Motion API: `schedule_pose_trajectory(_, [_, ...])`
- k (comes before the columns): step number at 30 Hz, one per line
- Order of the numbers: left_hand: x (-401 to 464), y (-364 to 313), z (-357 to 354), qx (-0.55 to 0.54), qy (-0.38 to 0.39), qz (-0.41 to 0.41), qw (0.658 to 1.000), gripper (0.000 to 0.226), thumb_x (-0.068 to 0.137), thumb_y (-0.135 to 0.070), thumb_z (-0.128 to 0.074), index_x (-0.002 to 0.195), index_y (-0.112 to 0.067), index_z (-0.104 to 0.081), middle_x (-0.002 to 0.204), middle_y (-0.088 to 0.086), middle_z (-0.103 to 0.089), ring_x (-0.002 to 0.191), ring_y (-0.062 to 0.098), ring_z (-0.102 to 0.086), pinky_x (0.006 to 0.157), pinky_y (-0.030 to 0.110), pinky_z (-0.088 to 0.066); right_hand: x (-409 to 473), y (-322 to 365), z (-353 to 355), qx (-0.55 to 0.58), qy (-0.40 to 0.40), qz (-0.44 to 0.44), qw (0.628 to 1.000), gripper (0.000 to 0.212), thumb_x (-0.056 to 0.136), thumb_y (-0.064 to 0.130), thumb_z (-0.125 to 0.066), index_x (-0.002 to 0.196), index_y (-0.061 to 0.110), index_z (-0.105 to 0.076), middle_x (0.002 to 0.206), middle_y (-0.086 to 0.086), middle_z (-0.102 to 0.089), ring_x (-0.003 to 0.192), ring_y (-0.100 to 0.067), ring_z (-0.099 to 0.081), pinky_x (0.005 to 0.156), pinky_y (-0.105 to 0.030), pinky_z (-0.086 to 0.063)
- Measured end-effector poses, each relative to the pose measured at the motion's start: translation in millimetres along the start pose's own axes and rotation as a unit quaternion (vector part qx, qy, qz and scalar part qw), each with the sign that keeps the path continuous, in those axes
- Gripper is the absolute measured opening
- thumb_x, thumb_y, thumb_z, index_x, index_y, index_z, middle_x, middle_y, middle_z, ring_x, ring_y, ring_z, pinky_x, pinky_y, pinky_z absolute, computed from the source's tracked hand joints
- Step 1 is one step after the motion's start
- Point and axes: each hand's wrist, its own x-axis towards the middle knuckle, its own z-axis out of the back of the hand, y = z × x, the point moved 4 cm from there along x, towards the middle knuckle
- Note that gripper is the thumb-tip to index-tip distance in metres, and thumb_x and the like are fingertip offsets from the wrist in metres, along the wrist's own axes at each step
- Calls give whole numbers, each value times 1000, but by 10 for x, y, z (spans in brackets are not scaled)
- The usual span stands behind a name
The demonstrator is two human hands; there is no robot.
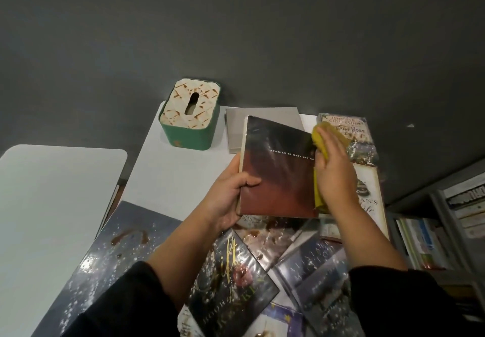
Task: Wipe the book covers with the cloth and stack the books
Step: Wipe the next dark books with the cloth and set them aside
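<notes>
Room first: dark grey wall (pixel 262 34) fills the top of my view, w/ a grey bookshelf of upright volumes (pixel 433 234) low at right. White rounded-corner table (pixel 173 168) below carries a green tissue box with a stained cream lid (pixel 189 117), a big glossy dark sheet spattered w/ droplets and a brown smear (pixel 105 252), and loose glossy-jacketed books (pixel 301 258) overlapping, not yet stacked.

Dark brown-to-black paperback (pixel 278 168) is held tilted above that pile. I read it as light, a bit flexible, cover prob slick, so best gripped along the spine edge. My left hand (pixel 228 195) does just that: thumb on the cover, fingers wrapped behind, clamped on the paperback. My right hand (pixel 333 174) presses flat, fingers together, pinning a soft yellow cloth (pixel 321 142) to the cover's right edge.

Wet jackets below look slippery; I'd lift them by the edges.
</notes>
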Motion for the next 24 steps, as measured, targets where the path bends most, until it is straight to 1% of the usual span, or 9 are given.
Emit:
schedule_pose_trajectory(3, [22,-31,2,-27,-18,-2,999,43,83,-13,-62,125,-21,-55,117,13,-66,97,24,-65,78,34,-56,-233,337,-111,-36,3,56,998,53,94,12,-47,142,30,-33,149,12,-30,114,-13,-53,76,-17,-47])
schedule_pose_trajectory(8, [20,-91,82,-61,-35,-19,997,42,91,-28,-48,132,-17,-49,120,12,-64,101,24,-64,92,41,-50,-744,663,-417,-55,55,237,968,57,90,20,-42,144,32,-29,151,9,-30,127,-15,-44,99,-38,-36])
schedule_pose_trajectory(10, [13,-123,129,-56,-41,-29,997,44,92,-26,-46,135,-17,-47,119,11,-66,100,23,-65,92,41,-50,-538,399,-299,-51,31,182,981,62,89,11,-48,142,36,-27,150,11,-30,117,-14,-52,94,-35,-42])
schedule_pose_trajectory(13, [2,-173,185,-46,-46,-36,997,38,98,-24,-43,135,-19,-48,119,10,-66,103,23,-65,90,38,-52,-215,-74,-80,-26,49,16,998,59,94,9,-47,143,36,-26,151,8,-30,77,-6,-57,60,-12,-44])
schedule_pose_trajectory(15, [7,-185,213,-52,-51,-36,997,40,96,-24,-45,135,-20,-49,121,9,-65,105,24,-64,93,39,-51,-118,-381,-1,21,98,-96,990,53,96,17,-50,143,35,-33,148,4,-36,92,-11,-56,69,-15,-47])
schedule_pose_trajectory(17, [30,-180,251,-71,-53,-33,996,45,90,-28,-50,135,-20,-49,119,9,-66,104,23,-64,95,40,-49,-90,-581,94,182,151,-240,942,46,89,28,-61,133,34,-49,134,-3,-55,110,-22,-58,89,-35,-51])
schedule_pose_trajectory(20, [88,-216,272,-81,-62,-13,995,40,89,-29,-52,127,-17,-54,109,9,-69,94,22,-68,90,39,-52,-152,-552,200,429,258,-357,789,58,60,33,-84,112,16,-64,99,-10,-72,81,-22,-71,63,-33,-58])
schedule_pose_trajectory(22, [188,-237,314,-56,-93,11,994,36,94,-27,-50,127,-14,-53,99,8,-72,83,20,-71,80,34,-57,-167,-559,242,441,279,-344,780,87,27,34,-96,107,12,-66,92,-12,-73,73,-22,-71,55,-32,-56])
schedule_pose_trajectory(24, [318,-260,331,-17,-121,45,991,38,97,-29,-49,129,-10,-51,89,7,-71,72,18,-70,69,30,-59,-109,-600,253,461,237,-335,787,92,23,33,-96,108,13,-66,92,-10,-73,73,-21,-71,56,-33,-56])
